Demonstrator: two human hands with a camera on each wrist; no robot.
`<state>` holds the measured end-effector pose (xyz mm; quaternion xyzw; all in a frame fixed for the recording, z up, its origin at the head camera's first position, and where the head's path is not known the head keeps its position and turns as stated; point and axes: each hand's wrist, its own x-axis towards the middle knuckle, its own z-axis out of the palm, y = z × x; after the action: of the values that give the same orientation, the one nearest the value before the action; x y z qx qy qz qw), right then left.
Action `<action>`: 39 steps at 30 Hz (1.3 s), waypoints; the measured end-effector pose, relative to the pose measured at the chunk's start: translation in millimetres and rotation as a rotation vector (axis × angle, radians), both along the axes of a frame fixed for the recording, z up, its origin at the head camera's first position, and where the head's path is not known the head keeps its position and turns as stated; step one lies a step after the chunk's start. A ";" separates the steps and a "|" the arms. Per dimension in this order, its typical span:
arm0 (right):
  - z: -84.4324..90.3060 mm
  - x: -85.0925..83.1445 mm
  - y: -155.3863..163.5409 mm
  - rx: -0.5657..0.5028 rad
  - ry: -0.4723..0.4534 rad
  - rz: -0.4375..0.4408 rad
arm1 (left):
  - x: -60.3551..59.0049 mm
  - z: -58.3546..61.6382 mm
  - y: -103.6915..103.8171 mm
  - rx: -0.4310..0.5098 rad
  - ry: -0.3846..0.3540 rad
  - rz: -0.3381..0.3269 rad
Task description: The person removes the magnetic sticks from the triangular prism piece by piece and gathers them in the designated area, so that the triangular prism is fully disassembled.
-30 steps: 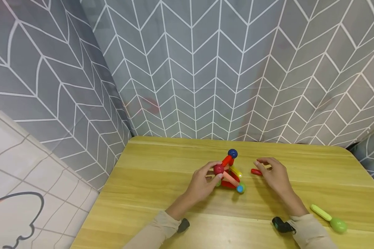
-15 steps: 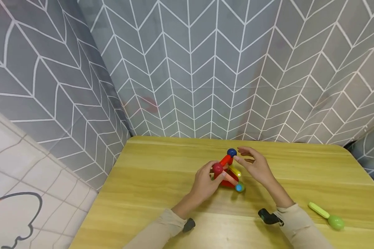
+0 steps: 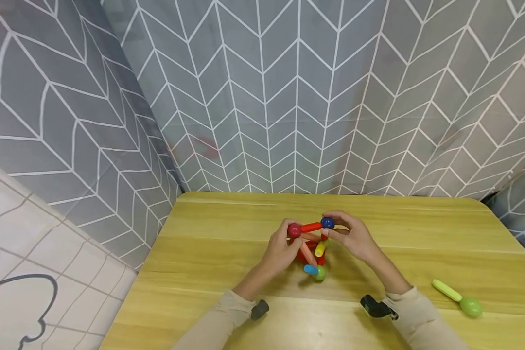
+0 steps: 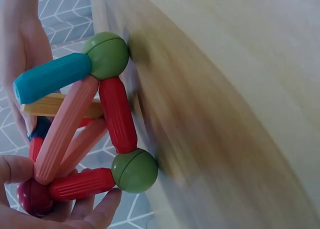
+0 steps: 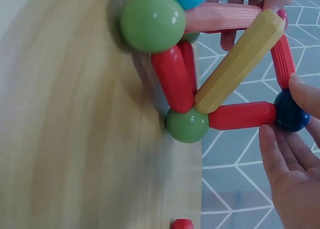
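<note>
The rod-and-ball frame (image 3: 310,245) stands near the middle of the table (image 3: 210,262), held between both hands. Its top edge is a red rod (image 3: 311,227) running from a red ball (image 3: 294,230) on the left to a blue ball (image 3: 327,223) on the right. The left hand (image 3: 280,253) pinches the red ball with curled fingertips; in the left wrist view that ball (image 4: 30,198) sits against the thumb and fingers at the bottom corner, partly covered. The right hand (image 3: 354,238) pinches the blue ball, and the right wrist view shows the ball (image 5: 291,111) held between fingertips, with the palm cut off at the frame's edge.

Below the top rod, pink, yellow and red rods cross, and from the head view their joints are hard to sort out because the hands cover both sides. The wrist views help: green balls (image 4: 134,170) sit at the lower corners against the wood, a yellow rod (image 5: 239,60) slants up from one green ball (image 5: 187,125), and a blue rod (image 4: 52,77) sticks out from another green ball (image 4: 106,55). The blue rod's far end is cut off in the right wrist view. The tabletop is blurred in both wrist views.

A loose red piece (image 5: 182,224) lies on the table just beside the frame, only its tip showing in the right wrist view; the right hand hides it from the head camera. Well apart, near the right edge, lies a green rod with a green ball (image 3: 457,297). Grey patterned cloth (image 3: 288,97) hangs behind the table.
</note>
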<state>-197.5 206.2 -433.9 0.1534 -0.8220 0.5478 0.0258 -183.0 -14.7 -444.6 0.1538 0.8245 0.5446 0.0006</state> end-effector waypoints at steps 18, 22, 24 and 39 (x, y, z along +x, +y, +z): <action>-2.6 20.4 -18.0 -0.007 0.048 -0.142 | -9.1 -3.2 -14.0 0.123 -0.026 -0.088; -6.4 21.8 -21.2 0.003 0.082 -0.180 | -9.5 -4.9 -16.0 0.093 -0.032 -0.086; -8.0 22.1 -22.7 -0.002 0.092 -0.200 | -9.4 -4.5 -16.1 0.088 -0.033 -0.091; -12.1 24.0 -26.1 -0.081 0.183 -0.212 | -6.4 -4.4 -16.3 0.089 -0.041 -0.107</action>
<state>-173.5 180.1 -446.0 0.1141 -0.8049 0.5586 0.1644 -189.4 -31.0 -449.0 0.1863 0.7900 0.5828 0.0397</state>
